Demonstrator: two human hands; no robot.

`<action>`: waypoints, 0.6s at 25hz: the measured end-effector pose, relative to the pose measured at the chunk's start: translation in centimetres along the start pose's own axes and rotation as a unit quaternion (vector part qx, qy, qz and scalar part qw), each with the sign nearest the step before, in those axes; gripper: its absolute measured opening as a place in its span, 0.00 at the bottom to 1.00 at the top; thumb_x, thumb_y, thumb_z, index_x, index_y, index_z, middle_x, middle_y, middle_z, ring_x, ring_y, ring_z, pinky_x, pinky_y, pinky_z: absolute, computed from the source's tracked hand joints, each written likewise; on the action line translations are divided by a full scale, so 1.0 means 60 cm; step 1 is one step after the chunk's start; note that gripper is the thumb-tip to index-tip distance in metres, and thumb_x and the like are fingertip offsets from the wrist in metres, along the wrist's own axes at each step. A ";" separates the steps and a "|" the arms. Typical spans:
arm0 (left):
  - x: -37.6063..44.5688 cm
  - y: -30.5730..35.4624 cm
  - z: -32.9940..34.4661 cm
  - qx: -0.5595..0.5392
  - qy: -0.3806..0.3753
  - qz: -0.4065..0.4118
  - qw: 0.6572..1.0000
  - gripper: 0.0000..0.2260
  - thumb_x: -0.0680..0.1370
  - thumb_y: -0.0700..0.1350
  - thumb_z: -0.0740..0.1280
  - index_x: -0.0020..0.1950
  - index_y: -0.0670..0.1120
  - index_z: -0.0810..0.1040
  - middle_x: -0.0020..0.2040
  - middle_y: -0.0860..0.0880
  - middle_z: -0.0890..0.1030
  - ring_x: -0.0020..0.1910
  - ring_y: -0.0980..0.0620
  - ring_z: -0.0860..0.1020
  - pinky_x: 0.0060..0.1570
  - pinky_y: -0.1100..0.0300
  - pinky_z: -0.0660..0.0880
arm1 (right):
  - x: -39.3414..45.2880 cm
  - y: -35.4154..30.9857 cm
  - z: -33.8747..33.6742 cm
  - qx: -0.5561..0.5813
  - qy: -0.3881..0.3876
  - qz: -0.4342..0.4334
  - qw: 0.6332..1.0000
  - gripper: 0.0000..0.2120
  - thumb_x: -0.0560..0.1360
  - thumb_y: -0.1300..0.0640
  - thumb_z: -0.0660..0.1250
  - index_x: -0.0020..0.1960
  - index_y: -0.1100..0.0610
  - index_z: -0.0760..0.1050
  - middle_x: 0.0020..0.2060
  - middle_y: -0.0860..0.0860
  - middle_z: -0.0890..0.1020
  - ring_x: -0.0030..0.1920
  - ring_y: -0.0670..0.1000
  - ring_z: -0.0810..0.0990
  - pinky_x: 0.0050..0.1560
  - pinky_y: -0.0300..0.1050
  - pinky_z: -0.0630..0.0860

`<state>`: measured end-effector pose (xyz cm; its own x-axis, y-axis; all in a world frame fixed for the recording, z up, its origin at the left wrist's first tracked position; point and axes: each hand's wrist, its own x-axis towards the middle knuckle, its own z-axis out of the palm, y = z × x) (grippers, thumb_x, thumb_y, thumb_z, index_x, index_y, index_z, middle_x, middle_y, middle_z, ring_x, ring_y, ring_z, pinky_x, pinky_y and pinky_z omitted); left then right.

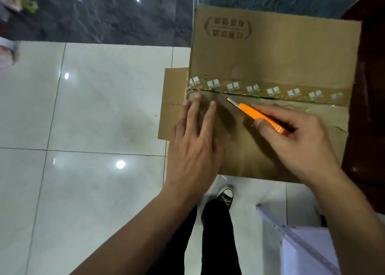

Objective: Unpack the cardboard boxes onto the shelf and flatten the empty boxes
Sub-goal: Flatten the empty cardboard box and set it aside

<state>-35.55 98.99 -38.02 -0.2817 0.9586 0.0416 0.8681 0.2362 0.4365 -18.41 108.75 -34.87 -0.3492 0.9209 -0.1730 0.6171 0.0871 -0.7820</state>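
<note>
A brown corrugated cardboard box (pixel 273 70) with a dark printed stamp on its far flap sits under both hands, its top seam covered by a strip of clear printed packing tape (pixel 268 90) that runs across just beyond the fingertips. The left hand (pixel 193 147) lies flat on the near flap, fingers straight and spread, pressing the cardboard down and gripping nothing. The right hand (pixel 295 137) curls its fingers and thumb round an orange-handled utility knife (pixel 262 116), whose metal blade points toward the left hand and lies just short of the tape line. A slit shows along the seam beyond the right hand. A loose flap sticks out past the left hand over glossy white floor tiles (pixel 87 108). Below the wrists stand black trousers and a black sneaker (pixel 226 194)
</note>
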 end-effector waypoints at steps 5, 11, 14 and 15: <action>-0.012 -0.002 0.035 -0.011 0.026 -0.014 0.999 0.30 0.76 0.44 0.61 0.79 0.44 0.64 0.81 0.41 0.57 0.81 0.42 0.52 0.74 0.42 0.63 | 0.063 -0.039 -0.027 -0.016 -0.095 -0.056 0.994 0.08 0.76 0.42 0.70 0.54 0.31 0.82 0.45 0.37 0.86 0.43 0.53 0.83 0.49 0.54 0.80; -0.008 -0.008 0.053 -0.024 0.058 -0.040 0.997 0.29 0.77 0.44 0.64 0.78 0.42 0.65 0.80 0.42 0.60 0.81 0.44 0.54 0.74 0.43 0.63 | 0.133 -0.085 -0.036 -0.098 -0.154 -0.127 0.975 0.10 0.75 0.40 0.69 0.56 0.33 0.82 0.44 0.37 0.85 0.45 0.46 0.83 0.50 0.51 0.80; -0.005 -0.017 0.055 -0.006 0.062 -0.044 0.997 0.28 0.79 0.47 0.63 0.78 0.42 0.64 0.80 0.42 0.60 0.81 0.44 0.54 0.74 0.43 0.62 | 0.143 -0.095 -0.030 -0.140 -0.149 -0.168 0.964 0.12 0.76 0.40 0.67 0.59 0.36 0.82 0.46 0.39 0.84 0.47 0.44 0.80 0.47 0.45 0.75; -0.004 -0.019 0.056 0.000 0.062 -0.044 0.997 0.28 0.79 0.48 0.63 0.78 0.42 0.65 0.80 0.41 0.60 0.81 0.44 0.54 0.74 0.43 0.62 | 0.144 -0.097 -0.028 -0.158 -0.147 -0.184 0.959 0.13 0.76 0.40 0.67 0.60 0.37 0.82 0.46 0.40 0.83 0.46 0.44 0.78 0.45 0.44 0.73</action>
<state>-35.12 99.02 -41.57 -0.4056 0.9071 0.1127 0.8373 0.3193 0.4438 -23.83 116.85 -30.80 -0.7394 0.6628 -0.1184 0.5809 0.5391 -0.6098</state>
